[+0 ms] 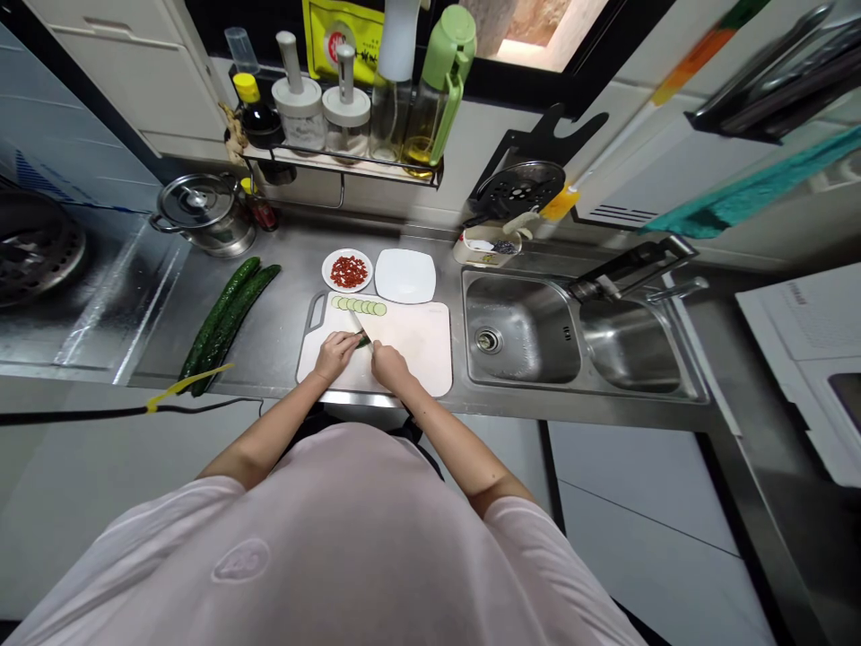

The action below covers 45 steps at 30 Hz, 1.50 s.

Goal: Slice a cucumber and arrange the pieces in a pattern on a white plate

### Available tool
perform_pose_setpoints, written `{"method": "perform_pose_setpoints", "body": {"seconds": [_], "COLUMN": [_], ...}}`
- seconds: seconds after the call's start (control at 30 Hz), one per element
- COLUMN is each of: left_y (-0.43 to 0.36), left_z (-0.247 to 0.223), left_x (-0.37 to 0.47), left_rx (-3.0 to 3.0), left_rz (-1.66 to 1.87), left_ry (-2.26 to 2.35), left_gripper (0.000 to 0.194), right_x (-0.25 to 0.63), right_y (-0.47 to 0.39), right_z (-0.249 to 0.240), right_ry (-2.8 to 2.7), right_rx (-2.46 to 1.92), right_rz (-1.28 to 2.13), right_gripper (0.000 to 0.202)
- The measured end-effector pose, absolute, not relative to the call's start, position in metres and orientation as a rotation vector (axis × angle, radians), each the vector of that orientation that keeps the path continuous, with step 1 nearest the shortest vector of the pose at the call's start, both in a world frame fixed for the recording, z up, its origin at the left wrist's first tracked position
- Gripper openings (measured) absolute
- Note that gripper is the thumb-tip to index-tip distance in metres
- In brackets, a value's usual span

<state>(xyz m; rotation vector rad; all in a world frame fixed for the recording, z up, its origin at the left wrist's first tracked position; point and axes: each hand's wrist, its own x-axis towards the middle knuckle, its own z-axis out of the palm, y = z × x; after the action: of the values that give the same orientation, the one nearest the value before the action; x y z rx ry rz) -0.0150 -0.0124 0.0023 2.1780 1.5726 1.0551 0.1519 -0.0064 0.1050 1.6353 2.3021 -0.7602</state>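
A brushed stainless-steel counter (275,323) crosses the frame, with a double-bowled steel sink (531,332) set into it right of centre. Directly on it, at left, lie two long dark-green cucumbers (232,321), side by side and slanting; above them stand a lidded, shiny metal pot (221,235) and a small red bottle with a yellow cap (264,213). At centre lies a white rectangular cutting board (421,350) with a grey handle; just above it sit a round white plate (326,271) and a squarish white plate (405,276). A narrow shelf (369,167) at upper centre carries bottles and two clear, white-lidded jars (300,121).
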Motion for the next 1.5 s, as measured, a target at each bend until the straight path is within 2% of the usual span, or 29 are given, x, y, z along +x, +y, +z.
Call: {"method": "perform_pose_setpoints", "body": {"seconds": [0.4,0.8,1.23,1.5], "left_y": [-0.013,-0.013,-0.013,-0.013], "left_z": [0.004,0.003,0.001,0.001], "left_x": [-0.013,-0.015,-0.016,-0.015], "left_rx": [2.177,2.196,2.21,2.229], "left_rz": [1.067,1.054,1.061,1.062], "left_ry": [1.591,1.561,1.556,1.545], "left_gripper": [0.026,0.025,0.024,0.024], "right_x": [0.173,0.149,0.165,0.145], "right_y": [-0.033,-0.008,-0.027,-0.007], "right_z": [0.107,0.103,0.106,0.096], "right_ry": [2.225,2.283,2.208,2.29], "right_rx": [1.604,1.664,1.613,1.685], "right_rz": [-0.789,-0.768,-0.783,-0.762], "right_gripper": [0.024,0.027,0.021,0.027]}}
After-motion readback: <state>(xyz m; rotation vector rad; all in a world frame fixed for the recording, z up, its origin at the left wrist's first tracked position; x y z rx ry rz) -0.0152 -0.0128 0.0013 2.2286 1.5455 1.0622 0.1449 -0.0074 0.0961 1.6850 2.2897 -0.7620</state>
